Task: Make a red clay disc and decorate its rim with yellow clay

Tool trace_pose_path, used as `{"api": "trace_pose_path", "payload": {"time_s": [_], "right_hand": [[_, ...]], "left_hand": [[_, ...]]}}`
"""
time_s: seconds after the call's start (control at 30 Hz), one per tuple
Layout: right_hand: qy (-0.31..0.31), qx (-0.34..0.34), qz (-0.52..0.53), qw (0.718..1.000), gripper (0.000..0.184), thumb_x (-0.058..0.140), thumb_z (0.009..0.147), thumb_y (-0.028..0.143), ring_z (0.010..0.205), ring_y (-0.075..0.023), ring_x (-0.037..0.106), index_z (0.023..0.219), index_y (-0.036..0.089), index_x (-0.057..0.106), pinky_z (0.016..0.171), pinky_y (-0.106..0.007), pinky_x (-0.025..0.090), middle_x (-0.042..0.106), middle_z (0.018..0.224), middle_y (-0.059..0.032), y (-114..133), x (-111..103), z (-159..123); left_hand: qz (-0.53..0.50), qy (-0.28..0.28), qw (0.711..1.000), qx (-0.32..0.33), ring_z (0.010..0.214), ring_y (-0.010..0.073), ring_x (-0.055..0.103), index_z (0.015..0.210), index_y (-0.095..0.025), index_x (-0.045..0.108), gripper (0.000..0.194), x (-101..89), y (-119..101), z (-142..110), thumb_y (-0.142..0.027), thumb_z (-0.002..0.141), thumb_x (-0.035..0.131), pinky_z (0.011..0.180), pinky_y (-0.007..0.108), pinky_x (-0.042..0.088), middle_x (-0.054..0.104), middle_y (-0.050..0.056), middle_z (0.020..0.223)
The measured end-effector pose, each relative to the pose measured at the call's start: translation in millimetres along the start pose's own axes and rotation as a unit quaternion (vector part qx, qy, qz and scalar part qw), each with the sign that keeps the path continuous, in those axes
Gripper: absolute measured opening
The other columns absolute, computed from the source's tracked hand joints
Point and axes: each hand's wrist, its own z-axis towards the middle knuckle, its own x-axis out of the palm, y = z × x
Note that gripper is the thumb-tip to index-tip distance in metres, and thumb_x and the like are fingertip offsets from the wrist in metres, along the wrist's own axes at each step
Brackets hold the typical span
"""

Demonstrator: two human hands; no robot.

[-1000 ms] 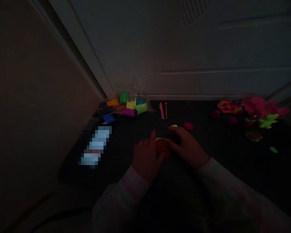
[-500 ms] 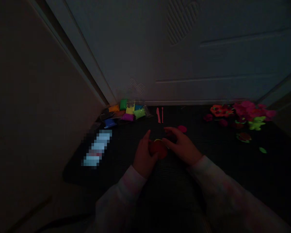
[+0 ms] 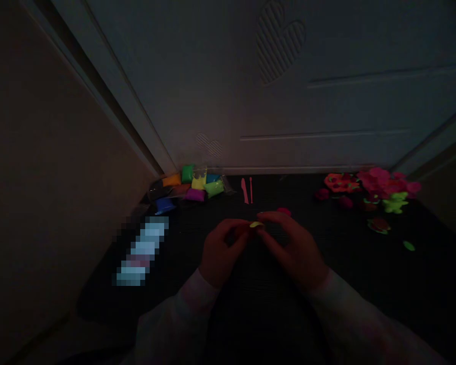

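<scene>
Two grips of mine meet above the middle of the dark desk (image 3: 349,248), and the light is quite weak. With my left grip (image 3: 221,251) I hold a small red piece (image 3: 241,230), closed between the thumb and the fingers. A yellow strip (image 3: 256,224) shows at the right end of this piece, between my two grips. My right grip (image 3: 297,249) is curved around that end, thumb and forefinger near the strip; whether they press on it, I cannot tell.

Just beyond my right fingers lies a pink piece (image 3: 284,211), partly covered by them. Near the back edge, a pink knife-shaped tool (image 3: 244,191) and a thin pink stick (image 3: 251,190) lie side by side. Packets of many colours (image 3: 195,194) are gathered at the back left corner, and a bright blurred rectangle (image 3: 142,251) lies along the left edge. Towards the back right corner are pink flower-like shapes (image 3: 380,182), with a yellow-green figure (image 3: 395,203) before them. Closer to me than this figure lies a green oval (image 3: 409,246).
</scene>
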Motion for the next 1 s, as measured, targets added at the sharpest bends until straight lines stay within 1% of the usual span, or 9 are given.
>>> {"api": "trace_pose_path", "payload": {"time_s": [0.17, 0.33, 0.6, 0.83, 1.0], "right_hand": [[0.012, -0.023, -0.034, 0.999, 0.015, 0.045, 0.075, 0.021, 0.088, -0.0139, 0.052, 0.090, 0.021, 0.050, 0.078, -0.030, 0.042, 0.058, 0.091, -0.0033, -0.3, -0.3, -1.5], [-0.002, -0.053, -0.034, 0.998, 0.011, 0.048, 0.074, 0.020, 0.081, -0.0130, 0.054, 0.084, 0.020, 0.052, 0.074, -0.027, 0.043, 0.059, 0.083, -0.0024, -0.6, 0.8, -1.0], [-0.004, -0.010, -0.018, 1.000, 0.008, 0.048, 0.074, 0.022, 0.077, -0.0128, 0.054, 0.081, 0.020, 0.052, 0.069, -0.025, 0.043, 0.059, 0.081, -0.0014, 3.0, 0.1, -1.2], [-0.004, -0.016, -0.022, 1.000, 0.006, 0.048, 0.074, 0.020, 0.076, -0.0120, 0.054, 0.079, 0.019, 0.052, 0.068, -0.024, 0.043, 0.058, 0.079, -0.0014, 2.6, 0.7, 0.9], [0.012, -0.021, -0.016, 1.000, 0.007, 0.048, 0.074, 0.019, 0.076, -0.0116, 0.053, 0.080, 0.019, 0.052, 0.070, -0.024, 0.042, 0.058, 0.079, -0.0012, 2.0, 1.4, -0.4]], "left_hand": [[-0.016, 0.009, 1.000, -0.017, 0.081, 0.0146, 0.056, 0.088, -0.019, 0.054, 0.019, 2.2, -2.2, -2.7, -0.022, 0.069, 0.052, 0.074, 0.030, 0.045, 0.060, 0.002, 0.087], [-0.006, 0.002, 1.000, 0.005, 0.077, 0.0141, 0.057, 0.086, -0.019, 0.056, 0.018, 2.4, -3.3, -4.5, -0.023, 0.069, 0.053, 0.073, 0.029, 0.045, 0.060, 0.002, 0.083], [0.008, -0.023, 0.999, 0.027, 0.072, 0.0122, 0.057, 0.082, -0.019, 0.057, 0.014, 4.2, -2.7, -7.1, -0.023, 0.070, 0.052, 0.069, 0.025, 0.046, 0.060, 0.001, 0.079], [0.038, -0.020, 0.998, 0.053, 0.071, 0.0103, 0.056, 0.082, -0.018, 0.057, 0.014, 4.6, -3.6, -6.2, -0.020, 0.069, 0.053, 0.068, 0.022, 0.045, 0.060, 0.000, 0.078], [0.045, -0.018, 0.997, 0.058, 0.071, 0.0105, 0.056, 0.082, -0.018, 0.057, 0.014, 4.4, -3.7, -5.6, -0.019, 0.069, 0.053, 0.067, 0.023, 0.045, 0.060, 0.000, 0.078]]}}
